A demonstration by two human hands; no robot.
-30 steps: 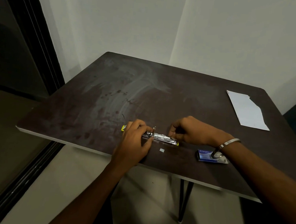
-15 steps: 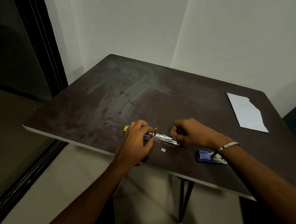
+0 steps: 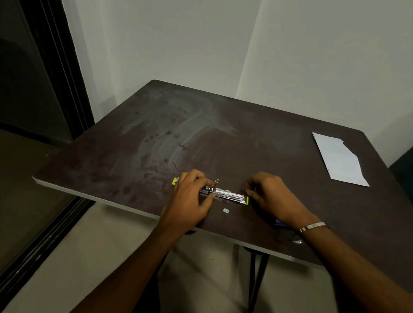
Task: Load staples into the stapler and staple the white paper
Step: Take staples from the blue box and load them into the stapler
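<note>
A small metal stapler (image 3: pixel 229 195) with yellow ends lies opened flat on the dark table (image 3: pixel 202 135), near its front edge. My left hand (image 3: pixel 191 195) presses down on the stapler's left half, fingers curled over it. My right hand (image 3: pixel 270 193) is at the stapler's right end, fingertips pinched together; what they hold is too small to make out. A short strip of staples (image 3: pixel 226 211) lies loose on the table just in front of the stapler. The white paper (image 3: pixel 340 159) lies flat at the table's far right.
A blue staple box (image 3: pixel 280 223) is mostly hidden under my right wrist, which wears a metal bracelet (image 3: pixel 312 227). White walls meet in a corner behind the table. A dark door frame runs along the left. A dark chair stands at the right edge.
Both hands stay on the stapler with little motion. The blue box is now more covered by my right wrist. The camera has tilted slightly.
</note>
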